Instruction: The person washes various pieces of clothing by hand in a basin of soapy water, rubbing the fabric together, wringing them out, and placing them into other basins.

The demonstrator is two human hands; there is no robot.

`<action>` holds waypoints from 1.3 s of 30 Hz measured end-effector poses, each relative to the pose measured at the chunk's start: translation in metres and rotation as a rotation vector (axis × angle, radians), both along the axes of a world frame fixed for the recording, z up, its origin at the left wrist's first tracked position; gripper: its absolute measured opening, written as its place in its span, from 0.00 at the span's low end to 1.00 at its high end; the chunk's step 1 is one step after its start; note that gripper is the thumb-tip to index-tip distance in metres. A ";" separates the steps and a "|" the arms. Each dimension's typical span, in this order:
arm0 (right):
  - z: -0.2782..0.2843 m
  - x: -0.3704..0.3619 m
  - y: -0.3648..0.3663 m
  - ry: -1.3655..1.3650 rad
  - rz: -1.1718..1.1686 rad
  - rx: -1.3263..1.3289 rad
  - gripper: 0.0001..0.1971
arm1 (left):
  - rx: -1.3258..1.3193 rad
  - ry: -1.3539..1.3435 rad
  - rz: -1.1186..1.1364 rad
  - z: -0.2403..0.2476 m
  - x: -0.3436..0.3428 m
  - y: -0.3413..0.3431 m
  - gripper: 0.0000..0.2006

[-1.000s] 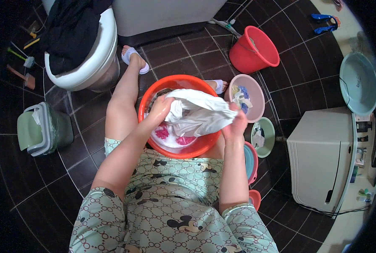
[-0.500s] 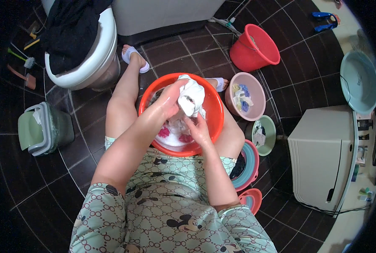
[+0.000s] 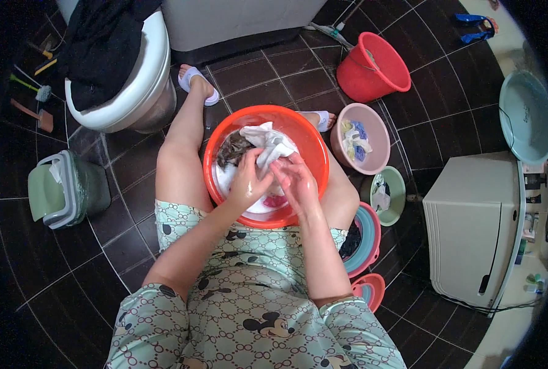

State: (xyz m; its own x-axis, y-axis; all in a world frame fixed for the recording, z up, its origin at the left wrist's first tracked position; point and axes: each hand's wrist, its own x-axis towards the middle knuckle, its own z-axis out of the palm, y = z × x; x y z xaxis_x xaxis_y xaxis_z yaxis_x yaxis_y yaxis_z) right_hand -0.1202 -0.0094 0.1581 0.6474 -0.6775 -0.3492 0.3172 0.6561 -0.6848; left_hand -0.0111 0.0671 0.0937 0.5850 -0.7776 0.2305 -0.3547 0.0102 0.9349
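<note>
Between my knees is an orange-red basin (image 3: 325, 154) with whitish, sudsy water in it. My left hand (image 3: 249, 182) is wet and closed on the near edge of a white cloth (image 3: 261, 132). My right hand (image 3: 299, 183) grips the same cloth from the right, its fingers bent around a bunched part. The cloth stretches from my fingers toward the far side of the basin. A dark patterned cloth (image 3: 233, 149) lies at the basin's left. Something pinkish-red (image 3: 276, 201) shows below my hands in the suds.
Right of me stand a red bucket (image 3: 372, 71), a pink basin (image 3: 384, 150) with small cloths, a green basin (image 3: 398, 200) and a pink-and-blue basin (image 3: 369, 237) with dark cloth. A toilet (image 3: 141, 86) draped with black clothing and a green bin (image 3: 89, 187) are on the left.
My left hand has drawn back toward me from the far part of the white cloth. The cloth has come lower and spread out. More of the dark cloth is visible.
</note>
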 end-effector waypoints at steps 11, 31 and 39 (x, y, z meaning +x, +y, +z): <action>0.007 -0.002 -0.030 0.494 0.040 -0.896 0.18 | 0.018 0.647 -0.447 0.067 0.038 -0.019 0.14; 0.083 0.009 -0.055 0.619 0.019 -1.291 0.15 | 0.116 -0.368 0.076 0.016 0.072 -0.018 0.17; 0.109 -0.017 -0.081 0.778 -0.276 -1.425 0.13 | 0.187 0.270 -0.135 0.045 0.069 -0.014 0.11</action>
